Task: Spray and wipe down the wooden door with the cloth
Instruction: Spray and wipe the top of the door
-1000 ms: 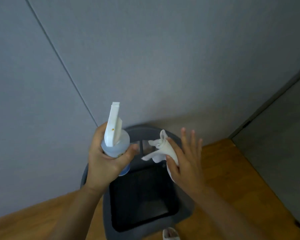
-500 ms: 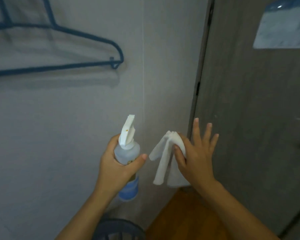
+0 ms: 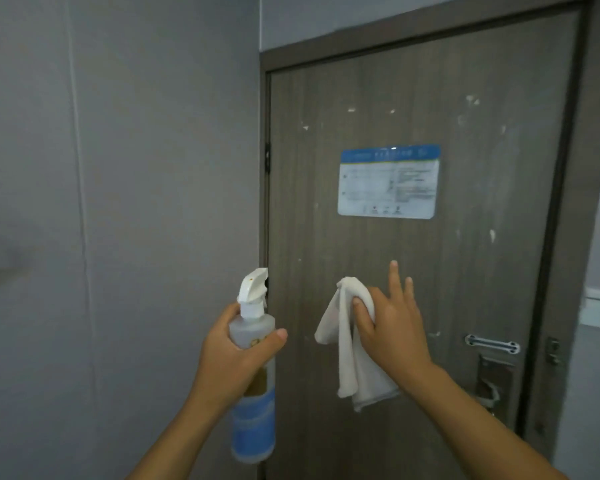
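- Grey smooth wall [image 3: 118,202] meets a brown wood-grain door [image 3: 326,202] flecked with pale marks.
- Rounded blue-and-white notice [image 3: 389,181] sits on the door above a metal handle [image 3: 492,375].
- Left hand [image 3: 236,358] wraps the neck of an upright clear spray bottle [image 3: 253,375] with a white trigger top, beside the door's left edge.
- Right hand [image 3: 392,327] pinches a limp white cloth [image 3: 350,341] with thumb and 1 finger, other fingers spread straight, in front of the door.

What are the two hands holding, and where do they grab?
Left hand grips the spray bottle around its upper body; right hand pinches the white cloth near its top fold.
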Tool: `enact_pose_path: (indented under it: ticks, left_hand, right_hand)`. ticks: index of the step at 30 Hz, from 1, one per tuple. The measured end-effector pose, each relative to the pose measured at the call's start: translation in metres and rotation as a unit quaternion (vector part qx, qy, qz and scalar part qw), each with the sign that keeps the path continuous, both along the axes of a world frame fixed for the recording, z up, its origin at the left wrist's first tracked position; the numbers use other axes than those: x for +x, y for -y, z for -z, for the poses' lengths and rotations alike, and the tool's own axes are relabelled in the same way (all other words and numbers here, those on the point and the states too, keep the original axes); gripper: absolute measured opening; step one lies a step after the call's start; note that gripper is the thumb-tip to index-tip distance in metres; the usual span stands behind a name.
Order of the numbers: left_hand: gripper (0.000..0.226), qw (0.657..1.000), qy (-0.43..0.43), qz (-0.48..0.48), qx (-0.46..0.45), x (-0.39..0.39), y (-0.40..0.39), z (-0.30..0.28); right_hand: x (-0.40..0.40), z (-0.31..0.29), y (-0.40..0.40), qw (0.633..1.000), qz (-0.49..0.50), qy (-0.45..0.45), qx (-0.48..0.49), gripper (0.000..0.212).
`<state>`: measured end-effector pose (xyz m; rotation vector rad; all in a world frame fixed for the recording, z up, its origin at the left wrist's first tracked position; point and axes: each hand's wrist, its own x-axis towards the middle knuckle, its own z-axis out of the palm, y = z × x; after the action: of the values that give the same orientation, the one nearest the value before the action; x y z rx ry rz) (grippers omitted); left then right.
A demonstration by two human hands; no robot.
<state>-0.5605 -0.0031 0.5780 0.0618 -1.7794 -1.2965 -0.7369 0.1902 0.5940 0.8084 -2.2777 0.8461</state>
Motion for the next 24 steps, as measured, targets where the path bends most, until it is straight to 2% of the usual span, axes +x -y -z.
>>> enact_pose_path:
  ticks: [3, 5, 10, 14, 19, 22, 24]
  left_hand:
    - [0.048, 1.000, -0.001, 0.011, -0.007, -0.051, -0.009, -0.020]
    - [0.043, 1.000, -0.003, 0.019, -0.017, -0.081, -0.011, -0.032]
    - [0.047, 0.998, -0.012, 0.040, -0.043, -0.144, -0.008, -0.061]
    - [0.044, 0.996, -0.026, 0.052, -0.065, -0.200, 0.013, -0.094]
    - [0.038, 0.991, -0.086, 0.067, -0.075, -0.274, 0.059, -0.144]
    - [0.036, 0.987, -0.119, 0.079, -0.071, -0.315, 0.093, -0.173]
    - [0.037, 0.984, -0.134, 0.091, -0.071, -0.339, 0.114, -0.190]
  right_hand:
    - [-0.052, -0.019, -0.022, 0.999, 0.025, 0.036, -0.004, 0.048]
    - [-0.080, -0.029, -0.031, 0.997, 0.026, 0.061, -0.038, 0.047]
    - [-0.132, -0.055, -0.036, 0.974, 0.019, 0.097, -0.205, 0.036]
    - [-0.174, -0.087, -0.036, 0.950, 0.066, 0.120, -0.279, 0.040]
    - [-0.221, -0.144, -0.017, 0.931, 0.116, 0.042, -0.344, 0.045]
    - [-0.243, -0.187, 0.004, 0.908, 0.171, -0.059, -0.377, 0.061]
    - [-0.255, -0.220, 0.024, 0.880, 0.209, -0.133, -0.405, 0.057]
